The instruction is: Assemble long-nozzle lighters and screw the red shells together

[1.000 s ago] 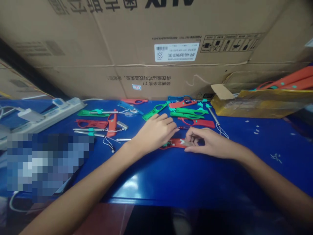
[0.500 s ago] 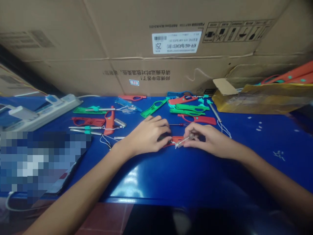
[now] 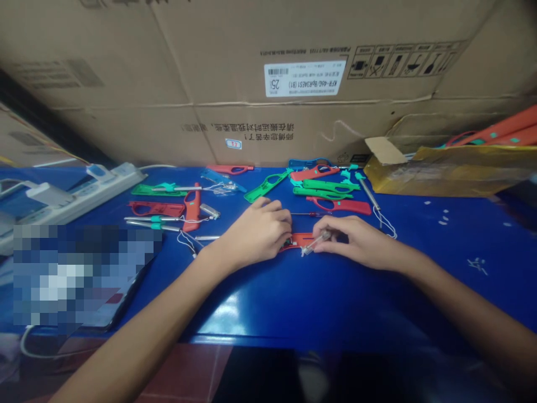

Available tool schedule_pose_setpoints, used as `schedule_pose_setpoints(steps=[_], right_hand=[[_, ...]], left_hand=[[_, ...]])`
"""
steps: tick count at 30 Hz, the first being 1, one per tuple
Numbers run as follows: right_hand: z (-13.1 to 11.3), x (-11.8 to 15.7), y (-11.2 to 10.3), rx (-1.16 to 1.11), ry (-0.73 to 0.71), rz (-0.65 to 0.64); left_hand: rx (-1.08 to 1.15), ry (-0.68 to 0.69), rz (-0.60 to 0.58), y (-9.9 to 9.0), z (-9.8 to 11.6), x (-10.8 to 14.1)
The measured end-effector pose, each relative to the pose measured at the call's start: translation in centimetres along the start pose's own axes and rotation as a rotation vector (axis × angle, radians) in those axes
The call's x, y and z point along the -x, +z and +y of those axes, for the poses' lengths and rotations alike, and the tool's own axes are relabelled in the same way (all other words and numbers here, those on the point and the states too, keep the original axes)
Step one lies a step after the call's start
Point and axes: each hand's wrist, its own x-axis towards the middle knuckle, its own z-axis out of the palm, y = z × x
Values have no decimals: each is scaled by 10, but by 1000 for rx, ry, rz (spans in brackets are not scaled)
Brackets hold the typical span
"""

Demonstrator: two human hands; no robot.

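Note:
A red lighter casing half (image 3: 302,239) lies on the blue table between my hands. My left hand (image 3: 265,230) is closed over the casing's left end, its fingertips curled down out of sight. My right hand (image 3: 356,239) pinches a small clear fuel tank (image 3: 315,243) between thumb and fingers, slanted at the casing's front edge. A white tip shows at the tank's lower left. Just behind the casing lies a screwdriver (image 3: 312,213) with a thin shaft and dark red handle.
Green casing halves (image 3: 323,187), a red casing (image 3: 346,205) and metal lighter tubes (image 3: 369,190) lie behind my hands. A yellow-taped box (image 3: 453,170) stands right; a power strip (image 3: 96,187) and a blurred-out device (image 3: 121,302) are left. A large cardboard box (image 3: 235,73) walls the back.
The view has shifted slightly, so things at the left appear further right. My left fingers have drawn back a little, and more of the red casing shows. The tank remains in my right hand.

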Motion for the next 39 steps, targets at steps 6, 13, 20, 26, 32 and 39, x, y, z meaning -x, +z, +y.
schedule_pose_setpoints(steps=[6,13,20,26,32,39], right_hand=[[1,0,1,7,-14,9],[-1,1,-4,75,-75,-7],[4,0,-3,74,-63,-43],[3,3,-8,90,24,-69],[-1,9,-19,16,77,-176],[-4,6,-15,-49,99,-33]], left_hand=[[-124,48,25,2,2,0],[-193,100,27,5,6,-1],[-246,61,21,6,18,1],[-189,38,54,11,20,-2],[-22,38,88,12,17,-3],[230,-24,70,14,8,-3]])
